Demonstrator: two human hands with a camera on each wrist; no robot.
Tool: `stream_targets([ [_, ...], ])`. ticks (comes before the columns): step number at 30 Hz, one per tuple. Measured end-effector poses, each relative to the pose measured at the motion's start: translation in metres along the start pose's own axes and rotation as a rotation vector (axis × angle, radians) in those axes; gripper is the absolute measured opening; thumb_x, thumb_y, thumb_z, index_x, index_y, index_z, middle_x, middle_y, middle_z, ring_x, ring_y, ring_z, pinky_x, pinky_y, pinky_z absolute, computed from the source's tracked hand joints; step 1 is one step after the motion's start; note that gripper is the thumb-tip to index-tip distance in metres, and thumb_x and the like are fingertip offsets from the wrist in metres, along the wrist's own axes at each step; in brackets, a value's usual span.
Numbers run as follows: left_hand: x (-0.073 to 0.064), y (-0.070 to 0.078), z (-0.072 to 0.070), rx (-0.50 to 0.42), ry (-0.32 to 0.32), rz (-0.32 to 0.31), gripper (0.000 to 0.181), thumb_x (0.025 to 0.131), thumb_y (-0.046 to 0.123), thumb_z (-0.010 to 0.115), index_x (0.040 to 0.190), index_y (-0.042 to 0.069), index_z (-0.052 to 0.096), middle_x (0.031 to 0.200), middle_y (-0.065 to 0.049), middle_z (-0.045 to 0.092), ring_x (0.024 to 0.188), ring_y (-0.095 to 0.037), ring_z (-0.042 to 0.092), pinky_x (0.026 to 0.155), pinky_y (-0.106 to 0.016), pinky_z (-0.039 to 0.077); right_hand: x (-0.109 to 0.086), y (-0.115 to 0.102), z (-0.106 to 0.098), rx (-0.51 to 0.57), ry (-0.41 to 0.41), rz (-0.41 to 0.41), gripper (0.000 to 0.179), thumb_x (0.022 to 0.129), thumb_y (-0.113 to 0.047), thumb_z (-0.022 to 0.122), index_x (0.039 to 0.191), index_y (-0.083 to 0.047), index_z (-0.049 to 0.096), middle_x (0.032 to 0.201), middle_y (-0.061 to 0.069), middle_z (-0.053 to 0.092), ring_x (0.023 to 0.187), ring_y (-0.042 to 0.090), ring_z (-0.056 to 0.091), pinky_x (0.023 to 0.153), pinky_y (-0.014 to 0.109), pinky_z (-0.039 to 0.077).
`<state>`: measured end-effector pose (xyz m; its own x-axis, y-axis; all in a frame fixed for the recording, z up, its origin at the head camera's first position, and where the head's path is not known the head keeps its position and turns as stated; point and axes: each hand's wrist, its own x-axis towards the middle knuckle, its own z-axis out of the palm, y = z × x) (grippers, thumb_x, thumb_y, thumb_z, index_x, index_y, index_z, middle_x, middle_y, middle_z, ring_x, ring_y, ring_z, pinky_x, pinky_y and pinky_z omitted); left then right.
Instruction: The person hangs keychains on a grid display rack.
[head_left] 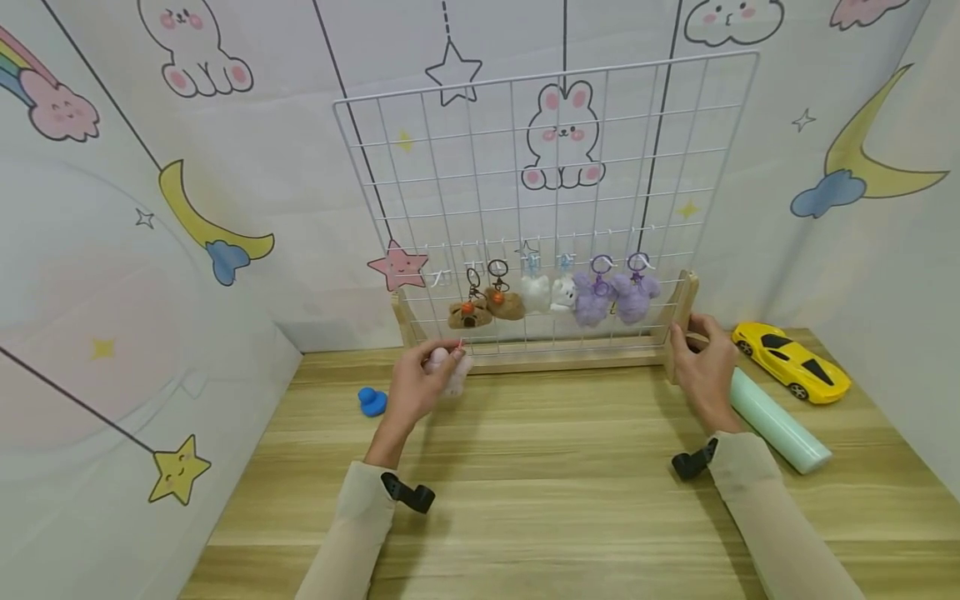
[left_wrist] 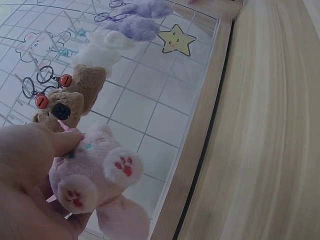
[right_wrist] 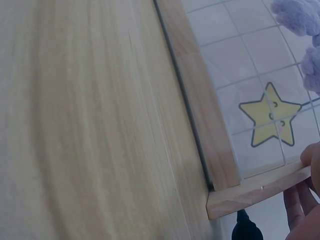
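Observation:
At the left end of the rack, my left hand [head_left: 418,382] holds a pale pink plush keychain [left_wrist: 92,167] with red paw prints on its feet. Thumb and fingers pinch it near a pink strap at its top. A white wire grid [head_left: 547,77] stands in a wooden base, with brown plush keychains [head_left: 469,315], white ones [head_left: 536,294] and purple ones [head_left: 634,298] hanging in a row on its hooks. My right hand [head_left: 707,367] grips the base's right wooden upright [head_left: 681,312], thumb on one side and fingers on the other.
A small blue rubber duck [head_left: 372,402] sits left of the rack on the wood-grain table [head_left: 555,500]. Right of the rack lie a pale green cylinder [head_left: 780,421] and a yellow toy car [head_left: 791,362]. A cartoon-printed cloth [head_left: 480,200] hangs behind.

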<state>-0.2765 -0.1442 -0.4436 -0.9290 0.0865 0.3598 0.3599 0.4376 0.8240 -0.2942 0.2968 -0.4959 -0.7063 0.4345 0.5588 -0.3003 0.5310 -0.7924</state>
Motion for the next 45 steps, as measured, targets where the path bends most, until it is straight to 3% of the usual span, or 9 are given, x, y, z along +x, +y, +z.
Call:
stream_targets([
  [6, 0.002, 0.005, -0.002, -0.069, 0.088, 0.001, 0.02, 0.103, 0.023, 0.076, 0.118, 0.01, 0.081, 0.123, -0.014, 0.078, 0.102, -0.025, 0.072, 0.079, -0.022, 0.055, 0.0, -0.001, 0.001, -0.001, -0.008, 0.003, 0.036, 0.105, -0.024, 0.07, 0.127, 0.004, 0.072, 0.121, 0.022, 0.075, 0.109, 0.029, 0.072, 0.084, 0.004, 0.05],
  [9, 0.003, 0.007, -0.003, -0.101, 0.133, 0.011, 0.019, 0.103, 0.024, 0.077, 0.115, 0.01, 0.081, 0.118, -0.014, 0.079, 0.097, -0.019, 0.07, 0.076, -0.021, 0.055, 0.0, -0.001, 0.001, -0.006, -0.007, 0.0, 0.035, 0.105, -0.024, 0.07, 0.127, 0.004, 0.072, 0.121, 0.023, 0.075, 0.11, 0.032, 0.073, 0.085, 0.006, 0.052],
  [17, 0.011, 0.021, -0.002, -0.304, 0.222, 0.075, 0.022, 0.104, 0.022, 0.075, 0.119, 0.006, 0.078, 0.121, -0.015, 0.078, 0.096, -0.013, 0.07, 0.076, -0.02, 0.056, -0.002, -0.002, -0.001, -0.004, -0.003, -0.007, 0.033, 0.105, -0.022, 0.071, 0.125, 0.003, 0.073, 0.119, 0.022, 0.075, 0.093, -0.002, 0.067, 0.081, 0.004, 0.051],
  [21, 0.016, 0.028, -0.002, -0.37, 0.257, 0.115, 0.024, 0.106, 0.02, 0.072, 0.122, 0.003, 0.076, 0.122, -0.018, 0.075, 0.1, -0.014, 0.07, 0.082, -0.021, 0.057, -0.002, -0.003, -0.001, -0.002, -0.002, -0.003, 0.032, 0.105, -0.022, 0.071, 0.125, 0.003, 0.073, 0.119, 0.021, 0.075, 0.093, -0.005, 0.066, 0.081, 0.004, 0.051],
  [27, 0.021, 0.031, -0.005, -0.415, 0.328, 0.145, 0.024, 0.106, 0.018, 0.071, 0.123, 0.002, 0.075, 0.116, -0.009, 0.076, 0.098, -0.014, 0.07, 0.081, -0.02, 0.057, -0.004, -0.003, 0.0, -0.01, -0.015, 0.003, 0.034, 0.106, -0.024, 0.07, 0.127, 0.003, 0.072, 0.121, 0.021, 0.074, 0.097, 0.007, 0.07, 0.082, 0.003, 0.05],
  [33, 0.028, 0.036, -0.009, -0.43, 0.335, 0.153, 0.026, 0.106, 0.02, 0.071, 0.124, 0.002, 0.075, 0.116, -0.008, 0.076, 0.102, -0.015, 0.071, 0.083, -0.021, 0.058, -0.002, -0.001, 0.0, -0.013, -0.005, -0.017, 0.032, 0.105, -0.023, 0.07, 0.126, 0.003, 0.073, 0.119, 0.021, 0.075, 0.101, 0.017, 0.072, 0.083, 0.005, 0.051],
  [39, 0.033, 0.037, -0.01, -0.427, 0.326, 0.138, 0.028, 0.106, 0.024, 0.073, 0.123, 0.002, 0.075, 0.118, -0.013, 0.076, 0.1, -0.015, 0.07, 0.082, -0.021, 0.058, -0.003, -0.001, 0.001, 0.002, -0.006, -0.024, 0.033, 0.105, -0.021, 0.07, 0.126, 0.004, 0.072, 0.12, 0.022, 0.075, 0.102, 0.012, 0.069, 0.083, 0.003, 0.05],
  [45, 0.041, 0.032, -0.009, -0.373, 0.382, 0.122, 0.024, 0.104, 0.021, 0.075, 0.121, 0.005, 0.079, 0.116, -0.016, 0.075, 0.095, -0.014, 0.066, 0.078, -0.018, 0.053, -0.004, -0.002, 0.0, 0.012, -0.006, -0.024, 0.033, 0.105, -0.021, 0.071, 0.126, 0.004, 0.072, 0.12, 0.023, 0.075, 0.098, 0.003, 0.068, 0.082, 0.003, 0.05],
])
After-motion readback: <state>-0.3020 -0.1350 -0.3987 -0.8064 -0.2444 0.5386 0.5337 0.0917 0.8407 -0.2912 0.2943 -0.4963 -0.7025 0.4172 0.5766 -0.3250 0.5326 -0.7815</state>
